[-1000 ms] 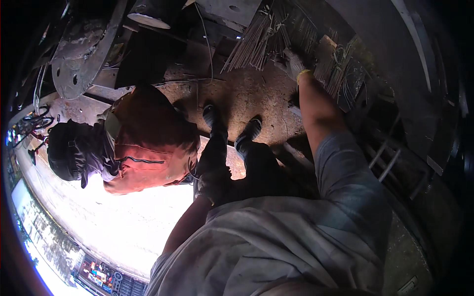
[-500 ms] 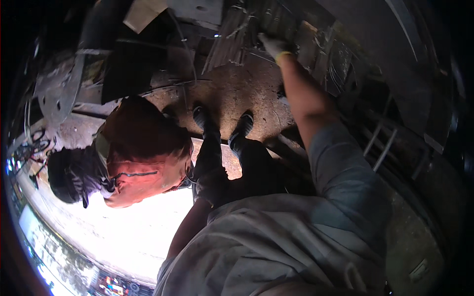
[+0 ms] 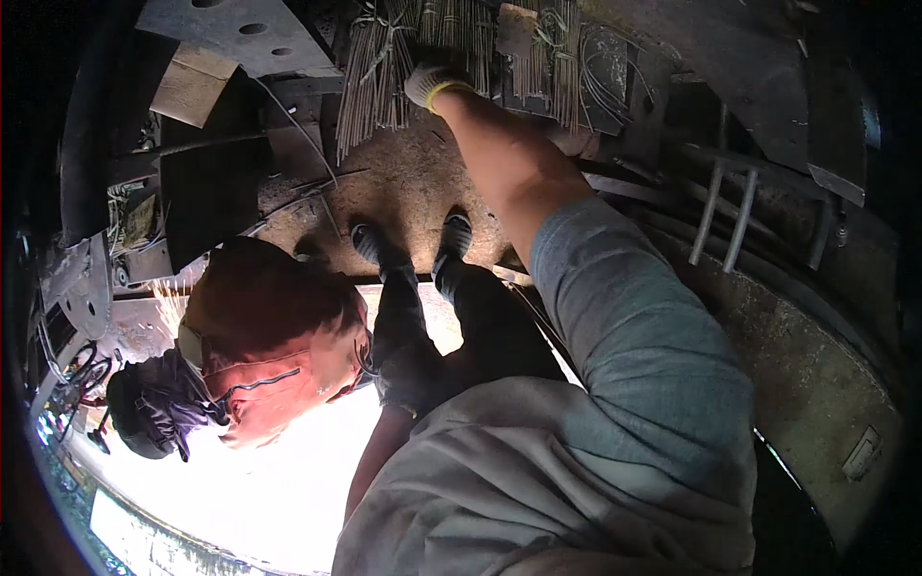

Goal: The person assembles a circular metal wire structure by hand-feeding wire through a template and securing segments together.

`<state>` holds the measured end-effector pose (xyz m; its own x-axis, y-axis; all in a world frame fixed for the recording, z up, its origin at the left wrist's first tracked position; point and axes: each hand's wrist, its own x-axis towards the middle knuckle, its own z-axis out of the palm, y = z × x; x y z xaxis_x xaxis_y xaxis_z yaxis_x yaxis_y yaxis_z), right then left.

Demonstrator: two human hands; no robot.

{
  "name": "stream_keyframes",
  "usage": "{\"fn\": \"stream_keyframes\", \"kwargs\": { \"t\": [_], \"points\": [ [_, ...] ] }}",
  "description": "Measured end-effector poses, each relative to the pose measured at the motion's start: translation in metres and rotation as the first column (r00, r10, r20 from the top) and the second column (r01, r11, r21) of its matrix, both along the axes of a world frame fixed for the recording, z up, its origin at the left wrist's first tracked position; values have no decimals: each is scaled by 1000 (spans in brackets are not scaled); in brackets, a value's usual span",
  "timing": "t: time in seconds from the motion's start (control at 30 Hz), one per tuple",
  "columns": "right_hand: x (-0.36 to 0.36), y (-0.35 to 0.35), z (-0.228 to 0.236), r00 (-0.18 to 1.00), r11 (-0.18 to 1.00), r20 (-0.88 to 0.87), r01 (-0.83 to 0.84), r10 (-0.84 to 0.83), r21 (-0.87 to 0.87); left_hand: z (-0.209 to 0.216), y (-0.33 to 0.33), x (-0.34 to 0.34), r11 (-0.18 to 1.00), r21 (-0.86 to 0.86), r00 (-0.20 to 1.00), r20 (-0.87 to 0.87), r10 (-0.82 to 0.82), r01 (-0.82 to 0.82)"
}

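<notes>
My right arm stretches forward to bundles of thin metal rods. My right hand (image 3: 435,84), in a pale glove with a yellow cuff, is at the right edge of the leftmost rod bundle (image 3: 370,86), which is tied with wire. Its fingers look curled down, and their tips and whatever they hold are hidden. More upright rod bundles (image 3: 454,34) stand just beyond the glove. Of my left side only the forearm (image 3: 376,456) shows, going down beside my leg; that hand is out of sight.
A crouching co-worker in an orange-red jacket (image 3: 279,346) is close on my left, with sparks (image 3: 173,302) beyond. A perforated metal plate (image 3: 240,34) and a cardboard piece (image 3: 192,84) are at the far left. Coiled wire (image 3: 610,72) and metal bars (image 3: 740,221) are on the right.
The view has tilted toward the rods, showing more bundles. My right hand now appears further left, by the leftmost bundle. Sparks have appeared beside the co-worker.
</notes>
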<state>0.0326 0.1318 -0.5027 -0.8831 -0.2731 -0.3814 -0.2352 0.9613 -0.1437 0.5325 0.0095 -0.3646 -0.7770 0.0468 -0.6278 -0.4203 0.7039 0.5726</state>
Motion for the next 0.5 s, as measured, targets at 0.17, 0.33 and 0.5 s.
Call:
{"fn": "stream_keyframes", "kwargs": {
  "t": [0.17,0.33,0.5],
  "points": [
    [50,25,11,993,965,101,89,-66,-247,3,7,2,1000,0,1000,-9,18,-18],
    [100,74,26,717,633,696,529,22,-565,9,5,3,1000,-6,1000,-9,5,-5],
    [139,96,36,543,274,833,789,111,-550,9,5,2,1000,-11,1000,-4,2,-2]
  ]
}}
